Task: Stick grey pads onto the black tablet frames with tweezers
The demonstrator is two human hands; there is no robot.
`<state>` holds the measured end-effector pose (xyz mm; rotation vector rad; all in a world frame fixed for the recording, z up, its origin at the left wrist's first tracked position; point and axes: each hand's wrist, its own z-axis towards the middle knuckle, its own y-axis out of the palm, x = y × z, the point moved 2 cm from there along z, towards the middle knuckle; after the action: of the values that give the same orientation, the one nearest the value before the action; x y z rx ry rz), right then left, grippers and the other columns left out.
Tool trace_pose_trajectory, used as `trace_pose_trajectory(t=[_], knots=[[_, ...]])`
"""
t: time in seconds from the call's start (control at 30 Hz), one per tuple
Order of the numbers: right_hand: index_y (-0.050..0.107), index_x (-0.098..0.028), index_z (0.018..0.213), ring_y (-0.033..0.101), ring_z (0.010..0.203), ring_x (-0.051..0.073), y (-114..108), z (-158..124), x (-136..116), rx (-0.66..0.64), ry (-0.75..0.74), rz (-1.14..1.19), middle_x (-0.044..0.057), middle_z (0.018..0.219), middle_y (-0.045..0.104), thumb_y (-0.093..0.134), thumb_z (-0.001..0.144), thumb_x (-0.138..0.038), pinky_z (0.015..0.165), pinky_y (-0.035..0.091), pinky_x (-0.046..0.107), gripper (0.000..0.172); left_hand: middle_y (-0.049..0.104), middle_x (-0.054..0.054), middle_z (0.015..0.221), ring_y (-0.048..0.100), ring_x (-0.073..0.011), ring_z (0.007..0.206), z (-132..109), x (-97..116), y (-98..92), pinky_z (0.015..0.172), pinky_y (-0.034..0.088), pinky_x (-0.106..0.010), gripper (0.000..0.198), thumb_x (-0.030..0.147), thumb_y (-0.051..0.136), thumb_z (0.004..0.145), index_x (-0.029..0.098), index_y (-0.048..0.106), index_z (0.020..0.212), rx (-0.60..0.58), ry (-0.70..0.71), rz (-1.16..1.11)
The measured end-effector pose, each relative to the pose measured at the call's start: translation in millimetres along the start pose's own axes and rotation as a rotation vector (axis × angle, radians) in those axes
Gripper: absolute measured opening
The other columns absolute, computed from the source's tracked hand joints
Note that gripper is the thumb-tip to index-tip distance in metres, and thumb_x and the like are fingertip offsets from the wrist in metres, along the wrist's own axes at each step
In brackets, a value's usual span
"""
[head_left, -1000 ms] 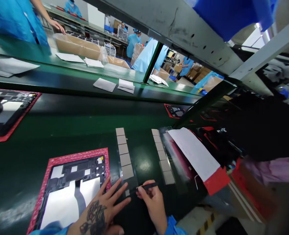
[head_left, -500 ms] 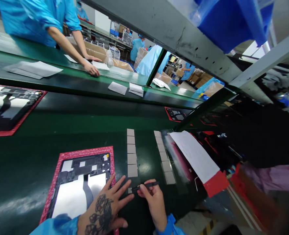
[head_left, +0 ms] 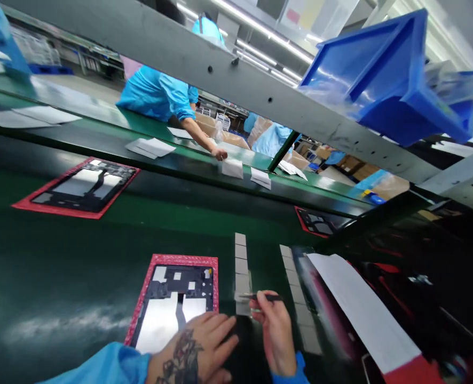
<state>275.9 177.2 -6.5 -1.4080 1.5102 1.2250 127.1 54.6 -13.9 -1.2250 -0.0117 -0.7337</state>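
Observation:
My right hand (head_left: pixel 275 325) is closed around dark tweezers (head_left: pixel 266 296). Their tips lie over the lower part of a column of pale grey square pads (head_left: pixel 242 265); whether they pinch a pad I cannot make out. To the left, my tattooed left hand (head_left: pixel 204 344) lies palm down with fingers stretched out, holding nothing. It covers the lower right corner of an opened tablet-like panel (head_left: pixel 156 314), which has a black frame, silvery plates and a dark ribbon strip. Beneath the panel is a red bubble-wrap sheet (head_left: pixel 140 298). A second column of pads (head_left: pixel 296 293) runs right of the tweezers.
Another panel on red wrap (head_left: pixel 88 184) lies at upper left, a third (head_left: pixel 316 221) at upper right. White paper (head_left: pixel 360 304) rests at right. White sheets (head_left: pixel 150 146) lie on the raised ledge, where a co-worker's hand (head_left: pixel 219 153) reaches. A blue bin (head_left: pixel 380 80) hangs above.
The tweezers have moved from beside my left fingertips onto the column of pads. My left fingers have drawn closer together. The view has turned, and the co-worker's arm has reached forward.

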Motion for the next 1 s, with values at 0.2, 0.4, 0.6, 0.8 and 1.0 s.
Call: trace_pose_trajectory(t=[0.2,0.4,0.6,0.8,1.0], knots=[[0.055,-0.016,0.074,0.064,0.055,0.018,86,11,37,-0.243,0.072,-0.055,0.001,0.061,0.062,0.087,0.045,-0.056,0.042,0.050,0.020,0.059,0.059,-0.007,0.081,0.055,-0.0195,0.074,-43,-52,-19.7,0.065,0.046,-0.031,0.024,0.013,0.035,0.090,0.017,0.057,0.084,0.288,-0.203,0.187],[0.054,-0.016,0.075,0.063,0.055,0.017,97,17,54,-0.253,0.038,-0.137,-0.001,0.061,0.060,0.083,0.046,-0.064,0.039,0.050,0.019,0.063,0.060,-0.007,0.090,0.053,-0.0205,0.078,-54,-75,-6.4,0.064,0.042,-0.033,0.020,0.012,0.039,0.089,0.017,0.058,0.089,0.306,-0.236,0.293],[0.053,-0.017,0.077,0.063,0.057,0.018,95,16,56,-0.230,0.027,-0.185,-0.001,0.062,0.060,0.080,0.047,-0.069,0.040,0.052,0.022,0.066,0.059,-0.006,0.087,0.052,-0.0201,0.076,-50,-76,-7.8,0.063,0.039,-0.032,0.017,0.009,0.041,0.086,0.017,0.056,0.086,0.348,-0.224,0.347],[0.053,-0.017,0.078,0.063,0.058,0.018,94,17,58,-0.230,0.029,-0.191,-0.002,0.062,0.060,0.081,0.051,-0.066,0.042,0.052,0.022,0.062,0.060,-0.006,0.087,0.053,-0.0204,0.077,-50,-76,-8.4,0.064,0.040,-0.033,0.016,0.008,0.043,0.085,0.017,0.056,0.084,0.333,-0.240,0.318],[0.054,-0.018,0.078,0.064,0.059,0.019,94,16,57,-0.234,0.038,-0.208,-0.001,0.063,0.060,0.081,0.055,-0.062,0.043,0.053,0.024,0.057,0.059,-0.007,0.088,0.053,-0.0210,0.077,-52,-78,-3.4,0.064,0.039,-0.034,0.019,0.010,0.039,0.088,0.017,0.057,0.087,0.349,-0.232,0.273]])
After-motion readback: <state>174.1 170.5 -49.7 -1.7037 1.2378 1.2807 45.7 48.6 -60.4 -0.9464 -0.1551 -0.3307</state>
